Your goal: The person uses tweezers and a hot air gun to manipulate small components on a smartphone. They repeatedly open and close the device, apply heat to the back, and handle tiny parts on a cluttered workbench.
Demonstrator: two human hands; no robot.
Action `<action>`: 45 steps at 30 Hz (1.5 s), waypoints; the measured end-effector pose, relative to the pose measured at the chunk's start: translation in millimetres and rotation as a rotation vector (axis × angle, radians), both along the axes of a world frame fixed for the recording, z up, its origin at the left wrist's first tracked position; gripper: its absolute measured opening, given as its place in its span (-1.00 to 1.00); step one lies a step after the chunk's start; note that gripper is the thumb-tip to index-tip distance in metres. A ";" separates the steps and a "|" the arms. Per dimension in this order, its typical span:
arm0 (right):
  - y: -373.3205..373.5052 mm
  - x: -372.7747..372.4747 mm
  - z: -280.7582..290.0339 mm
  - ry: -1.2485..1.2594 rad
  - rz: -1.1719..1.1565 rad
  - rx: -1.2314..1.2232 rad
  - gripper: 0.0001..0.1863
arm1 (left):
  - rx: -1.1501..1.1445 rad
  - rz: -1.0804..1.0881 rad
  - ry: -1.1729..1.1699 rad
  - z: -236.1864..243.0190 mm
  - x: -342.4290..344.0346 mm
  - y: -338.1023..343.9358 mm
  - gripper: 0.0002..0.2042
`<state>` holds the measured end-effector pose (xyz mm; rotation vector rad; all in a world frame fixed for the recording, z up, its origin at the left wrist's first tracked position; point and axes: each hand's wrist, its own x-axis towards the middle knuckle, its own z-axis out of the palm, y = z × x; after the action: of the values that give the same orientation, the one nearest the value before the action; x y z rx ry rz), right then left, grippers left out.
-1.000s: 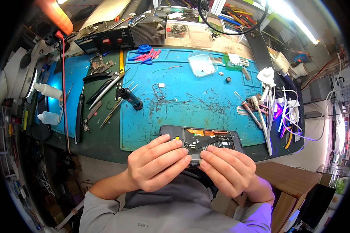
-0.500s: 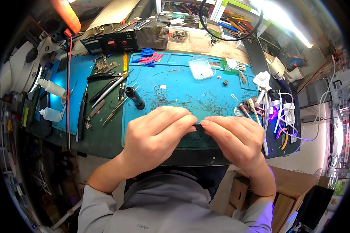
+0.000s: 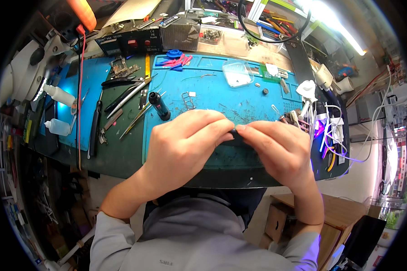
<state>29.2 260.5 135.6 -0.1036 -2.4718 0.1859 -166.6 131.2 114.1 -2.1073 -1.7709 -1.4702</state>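
Observation:
Over the near part of a blue work mat [image 3: 203, 97], my left hand [image 3: 183, 144] and my right hand [image 3: 280, 147] meet at their fingertips. Both are closed in a pinch on something small and dark, mostly hidden by the fingers, so its kind cannot be made out. Just beyond my left hand a dark cylindrical tool [image 3: 159, 106] stands on end on the mat. A thin metal frame [image 3: 188, 101] and a small white square [image 3: 192, 94] lie to the right of it. Past my right hand is a metal clip [image 3: 276, 109].
A clear plastic dish [image 3: 238, 75] and a small round part [image 3: 265, 91] sit farther back. Tweezers [image 3: 135, 119], a black-handled tool [image 3: 95, 131] and white bottles [image 3: 57, 128] lie left. Cables [image 3: 343, 135] tangle at the right edge; pink and blue clips [image 3: 176, 62] lie behind.
Both hands have moved slightly away from me and up over the mat, fingertips still together. My right hand now covers more of the tools at the mat's right side.

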 end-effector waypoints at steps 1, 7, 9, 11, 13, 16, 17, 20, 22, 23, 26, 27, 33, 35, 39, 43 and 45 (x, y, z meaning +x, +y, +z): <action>2.3 -0.4 0.0 -0.003 0.001 -0.035 -0.64 | -0.017 0.001 -0.009 1.5 -0.2 0.5 -0.79; 3.8 -3.2 15.2 -0.078 -0.008 -0.227 -0.72 | -0.053 -0.024 -0.089 5.8 -1.6 1.8 -0.79; 4.2 -2.2 16.0 -0.087 -0.008 -0.265 -0.74 | -0.059 -0.035 -0.108 7.0 -1.3 0.7 -0.79; 3.1 -1.4 18.0 -0.110 -0.026 -0.305 -0.80 | -0.087 -0.048 -0.112 9.3 -1.9 -0.4 -0.80; 3.5 0.1 18.8 -0.131 -0.026 -0.358 -0.82 | -0.098 -0.063 -0.127 9.6 -1.7 -1.8 -0.80; 2.8 1.7 19.4 -0.117 -0.005 -0.352 -0.80 | -0.091 -0.085 -0.154 9.8 -0.8 -2.9 -0.81; 3.2 2.3 19.3 -0.113 0.007 -0.337 -0.78 | -0.089 -0.087 -0.158 10.3 -0.2 -3.4 -0.81; 2.2 3.3 19.8 -0.107 0.006 -0.343 -0.79 | -0.086 -0.087 -0.156 12.7 1.0 -5.2 -0.82; 2.0 3.4 17.7 -0.097 0.005 -0.350 -0.79 | -0.084 -0.088 -0.152 13.0 1.2 -5.8 -0.82; 1.7 3.7 17.0 -0.092 0.004 -0.354 -0.79 | -0.083 -0.090 -0.151 13.1 1.2 -6.1 -0.82; 0.3 4.2 18.9 -0.109 -0.008 -0.347 -0.79 | -0.087 -0.092 -0.154 12.7 0.6 -7.6 -0.82; -0.1 4.7 18.8 -0.111 -0.010 -0.353 -0.79 | -0.089 -0.094 -0.155 12.7 0.7 -8.0 -0.82; -2.0 5.3 17.8 -0.100 -0.010 -0.363 -0.78 | -0.095 -0.102 -0.147 14.0 0.4 -8.8 -0.82; -2.2 5.5 17.4 -0.099 -0.009 -0.361 -0.78 | -0.094 -0.103 -0.150 13.4 0.5 -8.8 -0.82; -2.0 6.2 16.6 -0.102 -0.009 -0.375 -0.83 | -0.095 -0.104 -0.142 13.5 0.6 -8.7 -0.82; -1.9 6.7 17.3 -0.106 -0.018 -0.366 -0.80 | -0.098 -0.107 -0.142 14.1 0.4 -8.0 -0.81; -1.8 6.9 17.4 -0.103 -0.018 -0.359 -0.79 | -0.110 -0.105 -0.148 13.9 0.5 -8.5 -0.81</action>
<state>36.2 258.7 153.0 -0.2935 -2.5130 0.6292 -166.1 122.8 128.0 -2.2297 -1.8563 -1.6311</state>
